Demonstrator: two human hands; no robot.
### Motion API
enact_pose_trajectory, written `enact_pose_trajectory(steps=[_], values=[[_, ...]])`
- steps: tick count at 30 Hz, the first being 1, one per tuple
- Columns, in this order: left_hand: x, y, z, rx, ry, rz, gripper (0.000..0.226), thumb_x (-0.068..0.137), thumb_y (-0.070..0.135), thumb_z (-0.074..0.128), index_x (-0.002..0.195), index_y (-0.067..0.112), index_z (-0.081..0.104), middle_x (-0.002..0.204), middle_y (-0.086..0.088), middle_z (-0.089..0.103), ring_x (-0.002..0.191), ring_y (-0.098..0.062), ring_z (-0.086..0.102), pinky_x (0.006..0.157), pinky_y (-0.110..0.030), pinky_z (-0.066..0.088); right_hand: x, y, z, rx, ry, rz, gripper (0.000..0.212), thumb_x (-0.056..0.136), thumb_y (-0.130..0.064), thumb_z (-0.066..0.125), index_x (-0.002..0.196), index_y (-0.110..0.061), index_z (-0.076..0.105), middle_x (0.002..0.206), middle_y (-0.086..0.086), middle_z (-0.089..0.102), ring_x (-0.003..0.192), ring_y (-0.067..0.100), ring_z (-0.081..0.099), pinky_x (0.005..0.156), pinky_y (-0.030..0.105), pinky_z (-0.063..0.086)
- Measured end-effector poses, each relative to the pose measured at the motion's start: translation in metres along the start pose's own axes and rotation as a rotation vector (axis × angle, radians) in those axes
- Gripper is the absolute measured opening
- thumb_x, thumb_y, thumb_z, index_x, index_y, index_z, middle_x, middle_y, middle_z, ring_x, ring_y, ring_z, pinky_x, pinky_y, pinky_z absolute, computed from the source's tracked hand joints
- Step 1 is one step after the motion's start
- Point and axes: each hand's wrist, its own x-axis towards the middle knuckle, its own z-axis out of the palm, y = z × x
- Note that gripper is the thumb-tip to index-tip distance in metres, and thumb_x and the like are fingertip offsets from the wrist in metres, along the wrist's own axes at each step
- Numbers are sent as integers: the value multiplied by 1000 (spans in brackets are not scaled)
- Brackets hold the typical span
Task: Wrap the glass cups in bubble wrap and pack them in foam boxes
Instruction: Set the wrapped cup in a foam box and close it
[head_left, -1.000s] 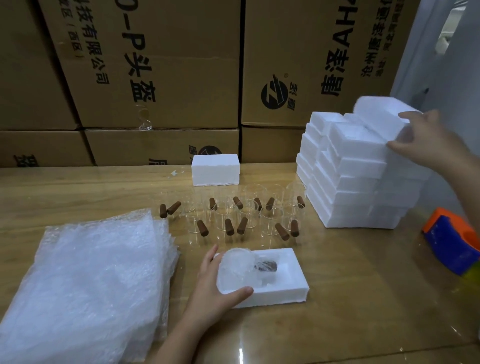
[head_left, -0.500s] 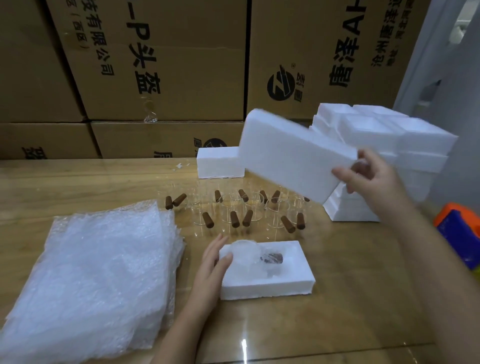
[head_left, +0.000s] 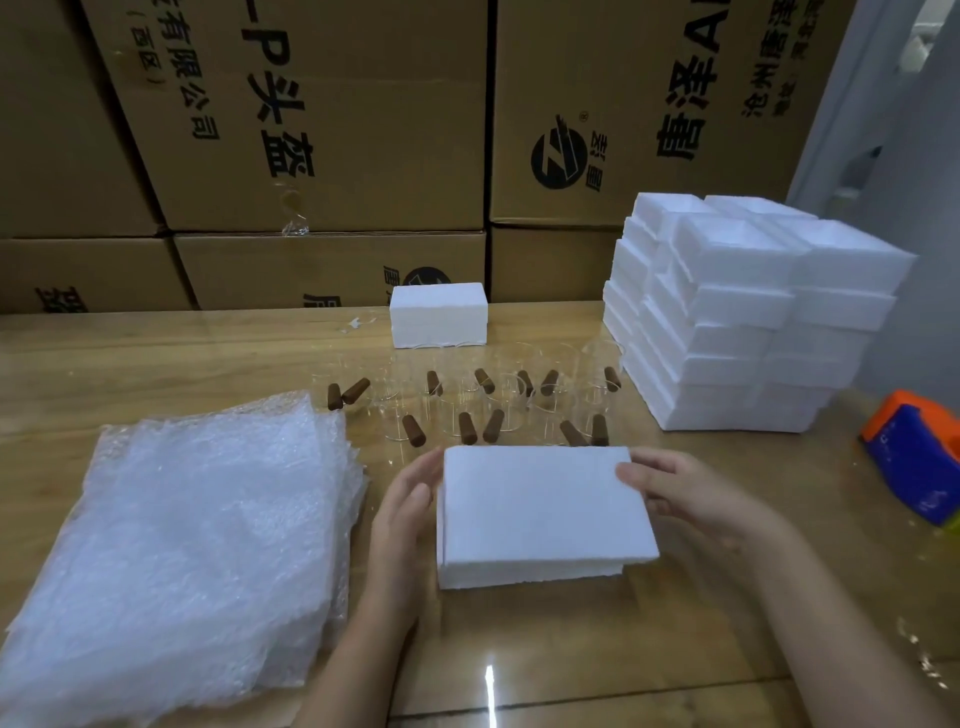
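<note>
Lying on the box, the lid is touched by the left hand — fingers straight — and gripped by the right hand.

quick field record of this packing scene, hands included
left hand: flat against the left side of the foam lid
right hand: holds the lid's right end
foam lid: on the foam base, overhanging at right
glass cups: unwrapped, grouped behind the lid
bubble wrap: stack at left
foam stack: far right
tape dispenser: right edge
</note>
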Motion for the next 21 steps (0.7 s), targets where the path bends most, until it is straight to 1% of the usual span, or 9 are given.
enact_pose_trajectory(steps=[3,5,7,10,12,15,17,19,21], values=[[-4,-2,2,8,-21,47,66,69,51,64,128,21,55,126,3,62,115,-16,59,85,-28,52,-1,0,8,40,25,-7,46,71,-48,65,108,-21,70,115,23,63,89,24,55,84,41,42],[-5,-3,2,-23,-16,44,64,67,46,66,126,24,55,125,5,63,113,-13,60,80,-21,51,2,2,13,75,40,-5,43,73,-47,65,108,-21,70,115,22,63,90,25,52,82,40,38],[-4,-3,1,-32,1,26,65,65,46,67,125,26,56,125,6,63,113,-13,60,79,-23,51,6,5,16,115,67,-7,35,81,-42,64,107,-19,70,110,20,66,89,25,51,80,38,37],[-2,-3,1,-48,40,-4,64,64,48,65,124,26,57,123,7,64,110,-12,61,80,-24,49,11,8,23,108,121,-41,26,89,-37,59,103,-18,70,106,10,70,86,23,62,79,34,44],[-1,-2,3,-51,54,-24,60,66,46,65,122,26,58,119,9,65,107,-10,63,76,-20,50,14,10,28,133,155,-61,25,90,-37,59,102,-18,70,102,8,71,85,18,64,77,32,45],[2,-3,4,-77,67,-72,49,72,35,63,119,25,58,116,6,67,104,-12,64,77,-23,48,20,13,35,191,213,-69,23,90,-36,60,101,-18,69,97,3,72,84,14,65,73,27,45],[2,-3,5,-80,74,-80,46,73,33,60,118,24,58,115,6,66,103,-11,63,77,-21,48,22,15,37,198,250,-70,22,90,-36,60,100,-19,69,95,0,73,83,11,66,71,24,46],[1,-2,5,-54,76,-79,46,73,35,59,118,25,57,115,8,65,101,-6,63,75,-19,47,23,17,38,218,274,-67,19,90,-35,61,98,-21,70,94,-1,73,85,13,66,73,26,47],[0,-2,5,-39,80,-86,46,73,37,58,118,27,57,115,9,64,100,-3,62,76,-20,46,24,18,39,254,267,-52,17,90,-35,61,98,-23,70,96,-1,74,88,14,67,78,29,49]])
